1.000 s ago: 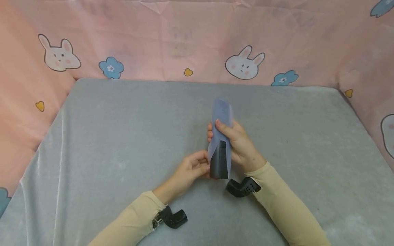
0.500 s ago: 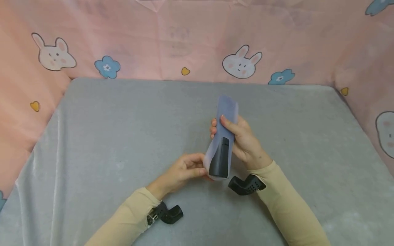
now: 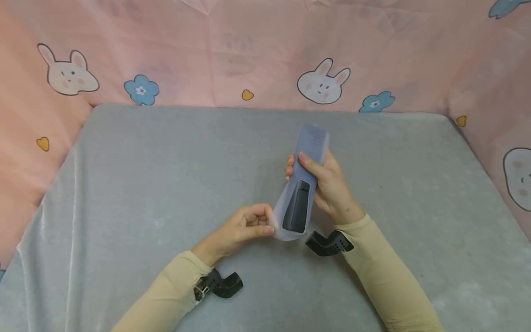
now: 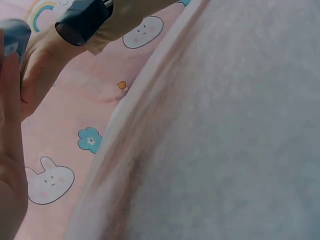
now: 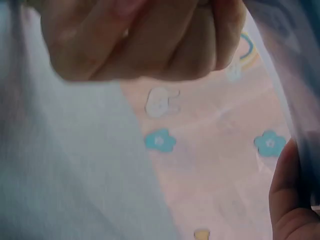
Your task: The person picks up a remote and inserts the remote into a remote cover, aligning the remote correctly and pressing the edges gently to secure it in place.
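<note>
A translucent bluish sleeve [image 3: 312,138] covers the upper part of what looks like a black remote control [image 3: 296,210], whose lower part shows through an opening in the sleeve. My right hand [image 3: 333,186] grips the sleeve around its middle, thumb on top and fingertips showing at the left side. Lower down, my left hand [image 3: 238,230] pinches the sleeve's bottom left edge and holds it away from the remote control. In the right wrist view the curled left hand [image 5: 140,42] is at the top, with the sleeve at the right edge. The left wrist view shows little of the sleeve.
A grey cloth [image 3: 166,175] covers the table. Pink curtain [image 3: 182,50] with rabbits and flowers hangs behind and at both sides. Black wrist cameras sit on the left wrist [image 3: 220,283] and right wrist [image 3: 329,243].
The left hand has drawn the sleeve's lower edge out to the left, and the sleeve now reaches past the remote control's bottom end. The sleeve's top has tilted right and away.
</note>
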The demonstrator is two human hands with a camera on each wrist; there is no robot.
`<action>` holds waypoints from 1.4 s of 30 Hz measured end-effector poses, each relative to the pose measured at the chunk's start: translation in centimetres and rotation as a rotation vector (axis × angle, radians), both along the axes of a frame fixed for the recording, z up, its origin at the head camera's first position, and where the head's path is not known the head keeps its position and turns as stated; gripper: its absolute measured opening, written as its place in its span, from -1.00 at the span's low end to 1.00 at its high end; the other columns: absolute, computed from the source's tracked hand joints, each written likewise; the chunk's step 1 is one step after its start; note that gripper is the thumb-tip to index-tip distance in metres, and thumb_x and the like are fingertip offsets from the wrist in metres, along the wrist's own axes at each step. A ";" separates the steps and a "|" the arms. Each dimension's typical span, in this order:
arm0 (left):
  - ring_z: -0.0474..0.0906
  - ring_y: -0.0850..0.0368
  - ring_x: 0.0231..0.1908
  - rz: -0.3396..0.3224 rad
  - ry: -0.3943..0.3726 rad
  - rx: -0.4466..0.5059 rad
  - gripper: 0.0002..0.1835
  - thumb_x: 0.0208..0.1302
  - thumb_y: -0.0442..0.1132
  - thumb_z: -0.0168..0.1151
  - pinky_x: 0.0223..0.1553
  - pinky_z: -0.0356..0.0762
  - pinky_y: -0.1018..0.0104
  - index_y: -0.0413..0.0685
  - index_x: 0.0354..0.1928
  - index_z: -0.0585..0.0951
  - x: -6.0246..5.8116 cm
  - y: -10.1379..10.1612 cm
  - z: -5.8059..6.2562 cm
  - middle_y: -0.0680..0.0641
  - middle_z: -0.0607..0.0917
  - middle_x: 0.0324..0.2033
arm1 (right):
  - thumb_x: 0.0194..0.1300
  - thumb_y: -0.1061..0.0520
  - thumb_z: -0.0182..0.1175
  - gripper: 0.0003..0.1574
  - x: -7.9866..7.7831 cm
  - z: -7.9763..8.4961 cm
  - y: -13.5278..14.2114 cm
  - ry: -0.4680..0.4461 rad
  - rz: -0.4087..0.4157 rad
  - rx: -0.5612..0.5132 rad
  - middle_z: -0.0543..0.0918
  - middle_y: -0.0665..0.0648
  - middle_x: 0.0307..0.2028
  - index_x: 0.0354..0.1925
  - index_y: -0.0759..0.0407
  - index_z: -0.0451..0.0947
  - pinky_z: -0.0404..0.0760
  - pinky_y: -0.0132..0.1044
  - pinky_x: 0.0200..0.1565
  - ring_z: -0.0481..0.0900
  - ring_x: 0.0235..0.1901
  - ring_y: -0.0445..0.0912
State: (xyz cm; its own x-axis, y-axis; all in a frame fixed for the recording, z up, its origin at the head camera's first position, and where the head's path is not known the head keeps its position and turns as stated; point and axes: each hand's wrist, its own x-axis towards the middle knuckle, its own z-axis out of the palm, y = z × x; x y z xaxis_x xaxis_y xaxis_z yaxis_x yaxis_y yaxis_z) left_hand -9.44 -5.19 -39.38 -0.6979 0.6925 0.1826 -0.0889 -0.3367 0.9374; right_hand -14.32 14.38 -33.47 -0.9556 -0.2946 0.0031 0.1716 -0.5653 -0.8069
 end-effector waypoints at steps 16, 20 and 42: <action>0.61 0.19 -0.29 0.115 -0.179 -0.081 -0.92 0.24 -0.53 0.07 -0.10 0.59 0.15 -0.25 -0.34 0.42 0.3 0.8 0.3 -0.02 0.59 -0.37 | 0.41 0.32 -0.05 -0.54 -0.1 -0.5 -0.2 -0.007 0.000 0.097 0.53 0.20 -0.37 0.17 0.11 0.04 0.64 -0.27 -0.29 0.59 -0.43 -0.06; 0.64 0.11 -0.26 0.063 -0.216 -0.037 -0.92 0.27 -0.48 0.07 -0.06 0.56 0.01 -0.22 -0.30 0.38 0.5 1.2 -0.1 -0.08 0.61 -0.34 | 0.39 0.33 -0.03 -0.57 0.0 -0.6 -0.8 -0.025 -0.013 0.099 0.53 0.20 -0.41 0.14 0.14 0.07 0.64 -0.28 -0.33 0.59 -0.47 -0.06; 0.54 0.21 -0.58 0.097 -0.057 -0.123 -0.64 0.42 -0.27 -0.01 -0.39 0.49 0.39 -0.44 -0.50 0.35 0.8 1.6 -0.6 0.04 0.45 -0.69 | 0.41 0.34 -0.07 -0.60 -0.6 -1.7 -0.7 -0.014 -0.099 0.095 0.56 0.17 -0.40 0.13 0.12 0.09 0.65 -0.27 -0.35 0.60 -0.49 -0.08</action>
